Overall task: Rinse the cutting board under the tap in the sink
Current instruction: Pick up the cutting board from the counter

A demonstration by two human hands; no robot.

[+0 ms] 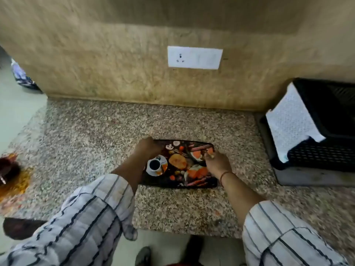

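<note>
A dark cutting board [180, 166] printed with food pictures and a coffee cup lies flat on the speckled granite counter [92, 143]. My left hand [147, 148] curls over the board's far left corner, fingers closed on its edge. My right hand [217, 163] rests on the board's right side with the fingers bent down against it; whether it grips the edge is unclear. Both forearms wear striped sleeves. No sink or tap is in view.
A black crate [324, 131] with a white cloth [292, 123] draped over its side stands at the right on a grey tray. A wall socket [195, 57] sits on the backsplash. Orange-brown scraps and a dark object [11, 173] lie at the counter's left edge.
</note>
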